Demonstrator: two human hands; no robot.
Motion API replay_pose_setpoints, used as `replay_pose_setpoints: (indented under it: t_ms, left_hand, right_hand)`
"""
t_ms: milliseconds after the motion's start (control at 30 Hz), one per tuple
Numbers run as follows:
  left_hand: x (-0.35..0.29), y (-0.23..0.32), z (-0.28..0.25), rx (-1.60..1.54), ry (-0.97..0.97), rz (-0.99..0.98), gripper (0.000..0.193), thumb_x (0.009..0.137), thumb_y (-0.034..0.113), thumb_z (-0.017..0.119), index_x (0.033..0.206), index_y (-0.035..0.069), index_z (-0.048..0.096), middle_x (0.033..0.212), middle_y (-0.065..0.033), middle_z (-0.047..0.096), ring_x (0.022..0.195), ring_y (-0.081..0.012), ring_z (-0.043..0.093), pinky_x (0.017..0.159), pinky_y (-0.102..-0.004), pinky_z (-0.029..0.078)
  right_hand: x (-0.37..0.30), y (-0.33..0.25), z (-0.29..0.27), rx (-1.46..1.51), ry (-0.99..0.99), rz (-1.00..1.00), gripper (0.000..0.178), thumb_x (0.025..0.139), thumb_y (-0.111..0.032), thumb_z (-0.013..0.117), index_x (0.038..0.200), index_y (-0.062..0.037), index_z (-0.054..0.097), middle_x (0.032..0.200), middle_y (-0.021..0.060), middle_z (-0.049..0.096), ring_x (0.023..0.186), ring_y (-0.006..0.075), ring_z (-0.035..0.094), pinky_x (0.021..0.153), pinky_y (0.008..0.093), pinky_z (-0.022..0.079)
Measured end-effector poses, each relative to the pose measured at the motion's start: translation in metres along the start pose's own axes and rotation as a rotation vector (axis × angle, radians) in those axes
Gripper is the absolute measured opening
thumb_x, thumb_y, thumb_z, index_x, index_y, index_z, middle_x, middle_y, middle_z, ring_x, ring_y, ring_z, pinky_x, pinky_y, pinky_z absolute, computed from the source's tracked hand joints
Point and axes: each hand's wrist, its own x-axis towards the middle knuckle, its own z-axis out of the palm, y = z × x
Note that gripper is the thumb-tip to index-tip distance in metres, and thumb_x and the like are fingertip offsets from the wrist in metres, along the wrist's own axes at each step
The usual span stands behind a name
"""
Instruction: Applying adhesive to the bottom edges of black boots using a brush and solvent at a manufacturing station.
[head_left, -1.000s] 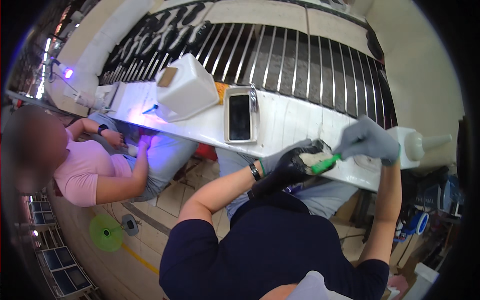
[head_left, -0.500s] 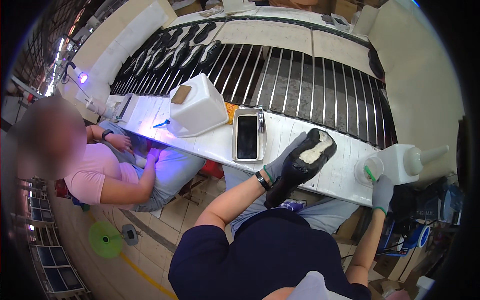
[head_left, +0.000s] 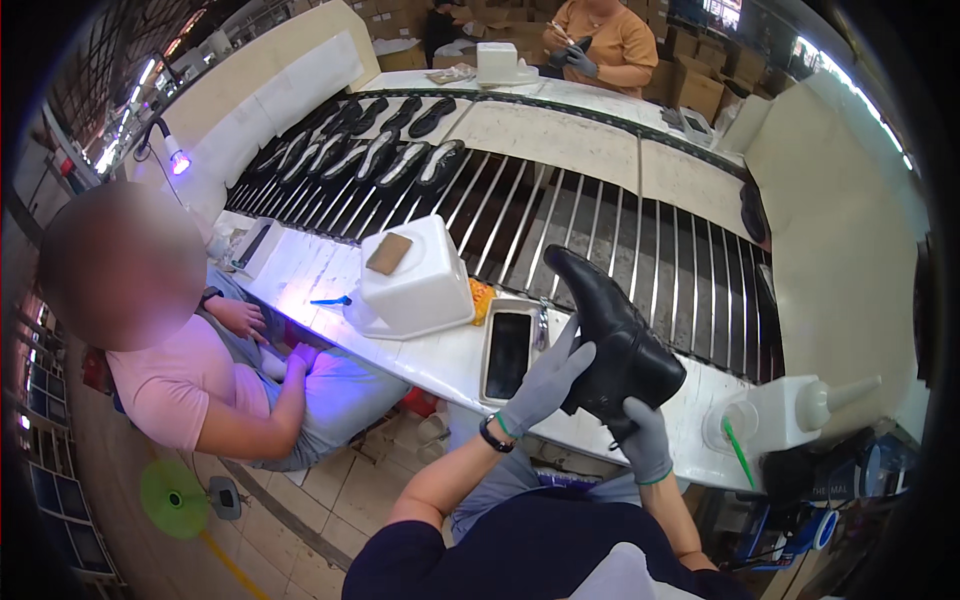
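Observation:
A black leather ankle boot (head_left: 612, 335) is held above the near edge of the white table, toe pointing up and to the left. My left hand (head_left: 548, 382), in a grey glove, grips its left side near the middle. My gloved right hand (head_left: 645, 440) has its fingers closed on the top opening of the same boot. The boot's sole is turned away from view. To the right, a green-handled brush (head_left: 738, 452) leans in a small white cup (head_left: 740, 418), its handle toward me. A white-rimmed tray (head_left: 490, 360) with a dark inside lies left of the boot.
Beyond the table (head_left: 300, 275) runs a metal roller conveyor (head_left: 640, 250), with several black shoes (head_left: 335, 150) at its left. A white plastic container (head_left: 425, 285) bears a brown block (head_left: 388, 254). A white bottle (head_left: 800, 405) stands right. A seated co-worker (head_left: 190, 390) is at my left.
My right hand has let go of the green-handled brush and moved left onto the boot. The boot has been turned over from sole-side up, and its toe now points away from me.

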Motion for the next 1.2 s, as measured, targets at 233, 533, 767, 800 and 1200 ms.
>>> replay_pose_setpoints:
  t_ms: [233, 533, 767, 800, 1200]
  left_hand:
    - [-0.047, -0.009, -0.082, 0.187, 0.552, 0.246, 0.034, 0.098, 0.019, 0.043, 0.113, -0.005, 0.062, 0.095, -0.0135, 0.070, 0.089, -0.0170, 0.065, 0.084, -0.0291, 0.048]
    - [-0.076, -0.111, -0.151, 0.639, 0.694, 0.204, 0.032, 0.097, 0.021, 0.046, 0.091, -0.001, 0.069, 0.071, -0.0106, 0.070, 0.061, -0.0182, 0.064, 0.060, -0.0313, 0.049]
    - [-0.073, -0.112, -0.158, 0.821, 0.611, 0.276, 0.015, 0.085, 0.007, 0.057, 0.094, 0.004, 0.069, 0.072, -0.0044, 0.069, 0.061, -0.0238, 0.063, 0.058, -0.0357, 0.049]
    - [-0.073, -0.112, -0.158, 0.830, 0.634, 0.305, 0.015, 0.086, 0.008, 0.057, 0.093, 0.004, 0.069, 0.072, -0.0044, 0.069, 0.061, -0.0236, 0.063, 0.058, -0.0354, 0.049]
    - [-0.073, -0.134, -0.157, 0.907, 0.703, 0.299, 0.024, 0.090, 0.013, 0.047, 0.087, 0.002, 0.068, 0.064, -0.0067, 0.068, 0.057, -0.0229, 0.061, 0.058, -0.0350, 0.048]
  right_hand:
    - [0.139, -0.036, 0.052, 0.177, -0.020, 0.268, 0.040, 0.086, -0.003, 0.057, 0.125, -0.0006, 0.047, 0.115, 0.0155, 0.062, 0.108, 0.0292, 0.061, 0.094, 0.0550, 0.051]
    - [0.423, 0.041, 0.143, -0.027, 0.040, -0.125, 0.025, 0.079, -0.001, 0.067, 0.103, -0.0025, 0.060, 0.090, 0.0061, 0.066, 0.078, 0.0189, 0.065, 0.066, 0.0346, 0.056]
    - [0.492, 0.156, 0.158, -0.685, 0.179, 0.206, 0.049, 0.069, -0.001, 0.077, 0.111, 0.0046, 0.053, 0.090, 0.0139, 0.060, 0.077, 0.0237, 0.060, 0.057, 0.0396, 0.049]
    - [0.485, 0.157, 0.153, -0.640, 0.128, 0.237, 0.049, 0.069, -0.001, 0.077, 0.112, 0.0044, 0.054, 0.091, 0.0141, 0.059, 0.076, 0.0225, 0.057, 0.057, 0.0385, 0.047]
    - [0.323, -0.167, -0.175, -1.385, 0.694, -0.315, 0.068, 0.074, -0.026, 0.075, 0.130, 0.0030, 0.051, 0.126, 0.0215, 0.058, 0.115, 0.0289, 0.058, 0.096, 0.0353, 0.046]
